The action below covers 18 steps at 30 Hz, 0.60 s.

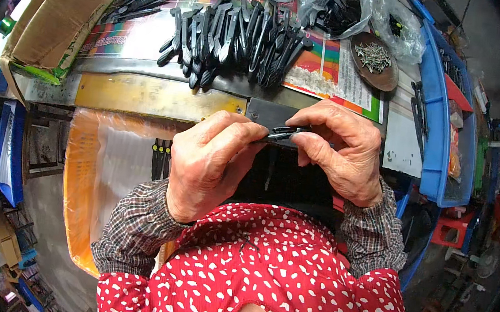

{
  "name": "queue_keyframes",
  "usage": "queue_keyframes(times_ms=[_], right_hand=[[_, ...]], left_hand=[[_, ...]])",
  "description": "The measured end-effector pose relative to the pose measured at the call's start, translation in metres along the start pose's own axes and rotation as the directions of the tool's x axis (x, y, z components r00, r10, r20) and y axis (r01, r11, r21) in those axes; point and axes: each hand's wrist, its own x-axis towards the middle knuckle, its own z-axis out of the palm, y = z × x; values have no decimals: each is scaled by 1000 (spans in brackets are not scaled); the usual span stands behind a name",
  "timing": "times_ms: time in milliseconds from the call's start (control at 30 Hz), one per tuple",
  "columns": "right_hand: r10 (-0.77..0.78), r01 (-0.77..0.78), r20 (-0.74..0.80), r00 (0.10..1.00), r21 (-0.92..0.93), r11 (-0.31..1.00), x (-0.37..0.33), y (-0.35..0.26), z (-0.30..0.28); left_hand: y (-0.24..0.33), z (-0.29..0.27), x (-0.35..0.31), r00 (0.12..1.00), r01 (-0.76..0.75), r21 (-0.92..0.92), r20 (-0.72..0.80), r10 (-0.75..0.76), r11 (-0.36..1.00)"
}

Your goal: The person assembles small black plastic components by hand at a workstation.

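Note:
A small, narrow black plastic piece is held level between my two hands, just off the table's front edge. The fingertips of my left hand are pinched on its left end. On its right end, the thumb and fingers of my right hand are closed. Its exact kind is partly hidden by the fingers. Beyond my hands, a heap of long black plastic handle-like pieces lies on the table. At the far right of the heap stands a round dark dish with small metal screws in it.
An open cardboard box stands at the far left of the table. Clear plastic bags hold more black pieces at the back. An orange plastic-lined crate sits below left; a blue bin borders the right. A red stool is beyond.

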Motion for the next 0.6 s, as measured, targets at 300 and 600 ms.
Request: queue_keyframes(times_ms=[300, 600], right_hand=[[-3, 4, 46, 999, -20, 1000, 0, 4, -1], [-9, 8, 86, 996, 11, 1000, 0, 9, -2]], left_hand=[[-3, 1, -2, 998, -64, 118, -1, 64, 991], [-12, 5, -1, 998, -66, 39, 7, 66, 997]])
